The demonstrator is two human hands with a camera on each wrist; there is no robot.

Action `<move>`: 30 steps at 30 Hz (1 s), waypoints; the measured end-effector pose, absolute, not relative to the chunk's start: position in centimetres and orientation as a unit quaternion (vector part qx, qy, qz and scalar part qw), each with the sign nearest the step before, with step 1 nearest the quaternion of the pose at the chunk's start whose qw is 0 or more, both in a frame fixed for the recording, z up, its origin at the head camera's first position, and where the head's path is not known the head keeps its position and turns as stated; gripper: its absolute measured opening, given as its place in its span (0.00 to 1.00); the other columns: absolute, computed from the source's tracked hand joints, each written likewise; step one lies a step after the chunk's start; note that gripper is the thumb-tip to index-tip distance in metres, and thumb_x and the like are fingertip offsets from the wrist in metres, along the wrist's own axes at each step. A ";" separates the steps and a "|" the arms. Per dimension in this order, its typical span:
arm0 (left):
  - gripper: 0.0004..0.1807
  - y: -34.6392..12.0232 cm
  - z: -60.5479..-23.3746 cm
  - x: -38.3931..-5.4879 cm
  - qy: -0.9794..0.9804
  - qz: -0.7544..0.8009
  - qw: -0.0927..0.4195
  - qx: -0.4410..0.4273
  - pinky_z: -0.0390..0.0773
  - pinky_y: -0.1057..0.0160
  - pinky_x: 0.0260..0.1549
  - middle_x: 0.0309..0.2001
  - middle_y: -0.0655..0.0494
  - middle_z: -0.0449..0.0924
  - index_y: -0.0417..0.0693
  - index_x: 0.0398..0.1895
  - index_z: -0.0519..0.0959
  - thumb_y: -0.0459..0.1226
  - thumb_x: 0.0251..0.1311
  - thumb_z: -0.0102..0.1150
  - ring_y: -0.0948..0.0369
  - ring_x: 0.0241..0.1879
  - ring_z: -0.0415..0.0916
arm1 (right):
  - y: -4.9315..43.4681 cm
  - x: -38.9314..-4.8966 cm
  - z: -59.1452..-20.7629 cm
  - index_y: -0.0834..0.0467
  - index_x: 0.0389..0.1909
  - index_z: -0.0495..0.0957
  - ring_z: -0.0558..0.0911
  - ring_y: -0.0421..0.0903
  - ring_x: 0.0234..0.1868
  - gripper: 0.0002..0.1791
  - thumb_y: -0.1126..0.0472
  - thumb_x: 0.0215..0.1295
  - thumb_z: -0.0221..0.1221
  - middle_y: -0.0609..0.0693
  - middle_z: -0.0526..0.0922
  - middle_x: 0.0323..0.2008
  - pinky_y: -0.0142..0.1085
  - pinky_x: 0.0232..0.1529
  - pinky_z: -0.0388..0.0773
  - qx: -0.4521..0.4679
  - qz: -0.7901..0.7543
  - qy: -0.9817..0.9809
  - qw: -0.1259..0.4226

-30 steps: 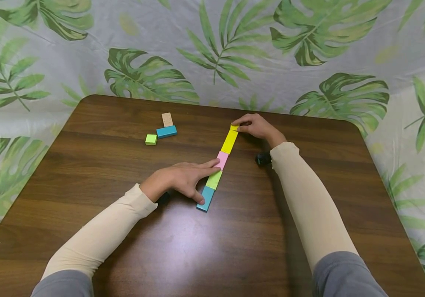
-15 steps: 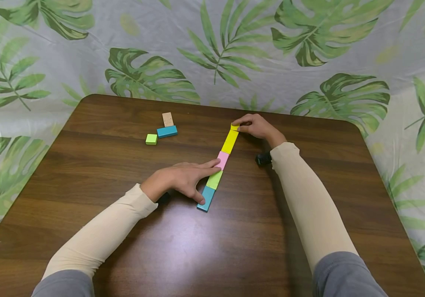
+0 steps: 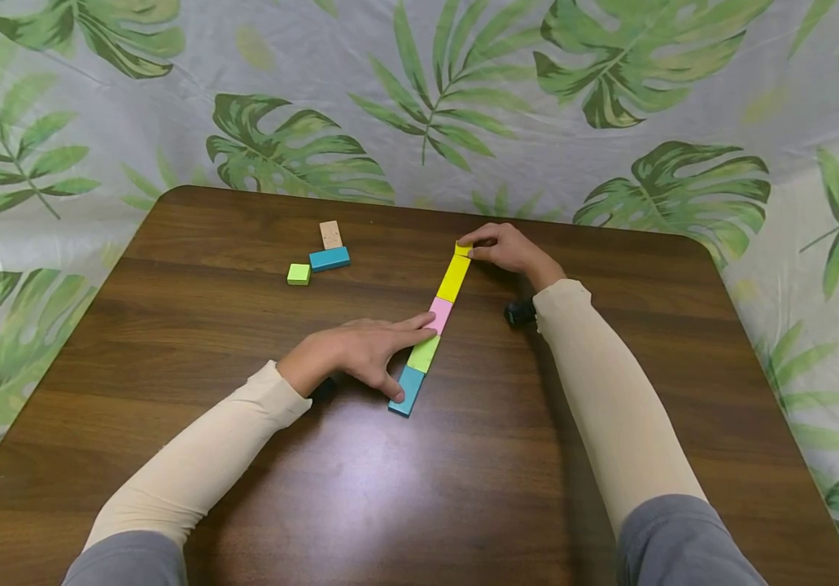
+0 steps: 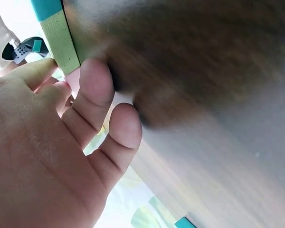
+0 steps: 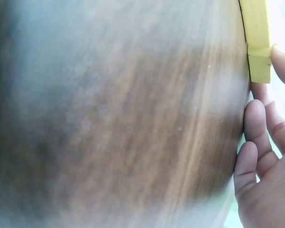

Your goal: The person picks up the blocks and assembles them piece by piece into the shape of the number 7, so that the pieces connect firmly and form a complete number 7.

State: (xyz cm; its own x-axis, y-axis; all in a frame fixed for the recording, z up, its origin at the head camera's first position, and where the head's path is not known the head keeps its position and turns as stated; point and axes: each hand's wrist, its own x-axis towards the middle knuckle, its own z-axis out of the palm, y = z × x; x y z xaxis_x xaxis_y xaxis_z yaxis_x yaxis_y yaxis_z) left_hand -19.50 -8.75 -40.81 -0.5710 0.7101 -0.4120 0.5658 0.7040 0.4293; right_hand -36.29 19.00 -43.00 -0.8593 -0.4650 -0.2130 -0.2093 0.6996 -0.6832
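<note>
On the tabletop, the left hand, spread (thumb on the near blue block, a fingertip on the pink block), seemingly steadies the row of blocks, while the right hand pinches the small yellow block at its far end.

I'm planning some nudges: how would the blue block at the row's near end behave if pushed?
The blue block would likely slide rather than roll, being flat-sided. It lies flat, so tipping seems unlikely. Pushed forward, it would probably shove the green block at its far end.
</note>
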 end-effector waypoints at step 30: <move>0.55 -8.9 -41.0 -19.6 0.881 0.123 0.285 0.356 0.67 0.49 0.66 0.81 0.70 0.32 0.67 0.80 0.46 0.57 0.54 0.68 0.56 0.76 0.58 | 15.4 -37.4 -39.4 0.55 0.69 0.71 0.72 0.55 0.68 0.25 0.56 0.73 0.55 0.57 0.74 0.68 0.51 0.68 0.68 -0.217 -0.312 0.899 0.217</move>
